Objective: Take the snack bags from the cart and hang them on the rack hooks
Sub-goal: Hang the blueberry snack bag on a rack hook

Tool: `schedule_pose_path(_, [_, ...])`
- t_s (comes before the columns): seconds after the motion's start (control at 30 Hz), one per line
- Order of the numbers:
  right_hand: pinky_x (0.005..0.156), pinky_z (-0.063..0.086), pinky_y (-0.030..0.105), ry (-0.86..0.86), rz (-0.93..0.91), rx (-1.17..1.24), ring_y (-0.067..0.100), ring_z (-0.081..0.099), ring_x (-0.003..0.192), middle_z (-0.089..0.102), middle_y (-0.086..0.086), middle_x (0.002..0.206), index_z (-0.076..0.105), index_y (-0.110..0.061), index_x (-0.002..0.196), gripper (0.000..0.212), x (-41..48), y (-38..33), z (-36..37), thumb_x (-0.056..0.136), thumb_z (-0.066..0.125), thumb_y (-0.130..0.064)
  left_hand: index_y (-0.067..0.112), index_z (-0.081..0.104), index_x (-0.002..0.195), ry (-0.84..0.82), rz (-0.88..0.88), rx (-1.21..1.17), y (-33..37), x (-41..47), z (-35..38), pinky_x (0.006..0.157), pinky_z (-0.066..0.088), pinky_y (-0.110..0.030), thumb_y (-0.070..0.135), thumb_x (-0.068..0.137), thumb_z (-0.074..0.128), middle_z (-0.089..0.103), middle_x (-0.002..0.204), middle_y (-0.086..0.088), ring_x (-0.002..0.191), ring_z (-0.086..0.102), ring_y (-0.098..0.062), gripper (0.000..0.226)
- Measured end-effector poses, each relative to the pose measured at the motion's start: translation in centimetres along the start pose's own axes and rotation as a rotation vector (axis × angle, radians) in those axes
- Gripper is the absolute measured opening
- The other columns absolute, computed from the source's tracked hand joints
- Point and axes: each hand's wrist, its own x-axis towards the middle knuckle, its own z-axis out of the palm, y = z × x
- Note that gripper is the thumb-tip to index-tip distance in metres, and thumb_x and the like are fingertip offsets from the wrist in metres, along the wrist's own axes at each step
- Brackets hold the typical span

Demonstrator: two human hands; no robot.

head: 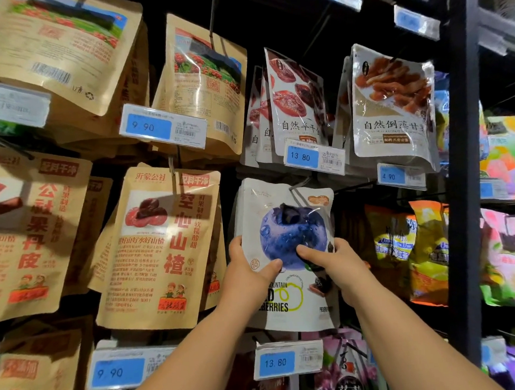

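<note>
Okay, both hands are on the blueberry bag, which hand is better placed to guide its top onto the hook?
Probably the right hand: it grips the blueberry bag on the side nearer the hook; the left hand holds the lower left edge.

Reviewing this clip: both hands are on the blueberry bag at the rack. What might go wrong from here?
1. The blueberry bag sits tilted at the hook; its hole may not be fully threaded, so releasing could drop it.
2. The left hand and right hand grip only its middle, so the top could flex off.
3. The price tag just above could get knocked.
</note>
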Motion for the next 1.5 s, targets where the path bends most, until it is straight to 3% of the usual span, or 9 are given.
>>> schedule_pose_path(0.1, [0.090, 0.056, 0.044, 0.024, 0.002, -0.024, 0.020, 0.070, 0.099, 0.071, -0.001, 0.112, 0.059, -0.020, 0.121, 0.101, 0.1, 0.6, 0.5, 0.037, 0.091, -0.065, 0.025, 0.021, 0.144, 0.019, -0.030, 0.040, -0.6, 0.2, 0.2, 0.087, 0.049, -0.032, 0.030, 0.082, 0.072, 0.054, 0.128, 0.001, 0.104, 0.057, -0.016, 0.081])
schedule_pose_path(0.23, [0.085, 0.058, 0.039, 0.083, -0.030, -0.075, 0.016, 0.068, 0.095, 0.070, -0.002, 0.108, 0.059, -0.018, 0.116, 0.069, -1.4, 0.1, 0.9, 0.061, 0.088, -0.047, 0.028, 0.014, 0.147, 0.062, 0.019, 0.133, -0.5, -0.7, 0.5, 0.091, 0.038, -0.026, 0.030, 0.084, 0.071, 0.026, 0.149, -0.002, 0.119, 0.042, -0.013, 0.085])
schedule_pose_path(0.33, [0.065, 0.059, 0.027, 0.136, -0.026, -0.075, 0.013, 0.064, 0.095, 0.063, -0.002, 0.115, 0.048, -0.019, 0.122, 0.075, -2.6, 0.1, 0.6, 0.064, 0.087, -0.046, 0.026, 0.007, 0.150, 0.137, 0.122, 0.261, -0.4, -1.6, 0.7, 0.105, 0.029, -0.029, 0.029, 0.085, 0.070, 0.009, 0.150, 0.003, 0.137, 0.024, -0.020, 0.090])
schedule_pose_path(0.4, [0.074, 0.058, 0.029, 0.166, -0.046, -0.138, 0.013, 0.060, 0.099, 0.058, 0.000, 0.119, 0.040, -0.022, 0.131, 0.081, -3.7, -0.2, 0.3, 0.067, 0.085, -0.045, 0.027, 0.008, 0.151, 0.170, 0.179, 0.358, -0.2, -2.2, 0.9, 0.115, 0.021, -0.035, 0.031, 0.085, 0.068, 0.004, 0.150, 0.005, 0.141, 0.013, -0.021, 0.089])
schedule_pose_path(0.67, [0.087, 0.042, 0.027, 0.339, -0.157, -0.296, 0.013, 0.052, 0.108, 0.049, -0.002, 0.120, 0.045, -0.027, 0.126, 0.058, -10.2, 0.6, -2.1, 0.079, 0.076, -0.041, 0.023, 0.044, 0.140, 0.126, 0.446, 0.377, 0.3, -6.0, 2.8, 0.100, 0.018, -0.022, 0.028, 0.087, 0.065, 0.042, 0.132, -0.002, 0.123, 0.031, -0.020, 0.057])
schedule_pose_path(0.97, [0.072, 0.046, 0.015, 0.506, 0.129, -0.212, 0.009, 0.056, 0.083, 0.057, -0.002, 0.097, 0.051, -0.025, 0.106, 0.025, -22.6, 9.7, -9.3, 0.089, 0.069, -0.027, 0.023, 0.055, 0.119, -0.444, 0.325, 0.106, -3.9, -17.2, 12.9, 0.081, 0.035, -0.019, 0.031, 0.090, 0.061, 0.041, 0.103, 0.011, 0.094, 0.043, -0.009, 0.031])
schedule_pose_path(1.27, [0.077, 0.046, 0.031, 0.795, 0.630, -0.396, 0.033, 0.058, 0.093, 0.061, 0.019, 0.102, 0.056, -0.001, 0.113, 0.031, -40.2, 16.4, -17.5, 0.090, 0.068, -0.019, 0.014, 0.057, 0.120, -1.185, 0.002, 0.100, -10.3, -32.6, 22.6, 0.072, 0.034, -0.018, 0.030, 0.092, 0.060, 0.057, 0.109, -0.001, 0.088, 0.051, -0.012, 0.033])
schedule_pose_path(1.37, [0.072, 0.036, 0.027, 0.825, 0.818, -0.466, 0.023, 0.053, 0.091, 0.057, 0.010, 0.104, 0.054, -0.003, 0.118, 0.035, -47.0, 17.2, -18.8, 0.092, 0.065, -0.024, 0.017, 0.055, 0.119, -1.464, -0.073, 0.226, -13.4, -38.0, 24.2, 0.067, 0.037, -0.022, 0.034, 0.091, 0.060, 0.056, 0.097, 0.000, 0.081, 0.053, -0.013, 0.033])
schedule_pose_path(1.5, [0.078, 0.045, 0.039, 0.867, 1.049, -0.513, 0.022, 0.053, 0.085, 0.058, 0.006, 0.096, 0.052, -0.019, 0.096, 0.019, -55.5, 19.3, -19.9, 0.092, 0.065, -0.032, 0.018, 0.052, 0.126, -1.672, -0.026, 0.332, -17.4, -43.3, 24.7, 0.090, 0.046, -0.030, 0.040, 0.093, 0.057, 0.058, 0.121, -0.004, 0.107, 0.058, -0.022, 0.040])
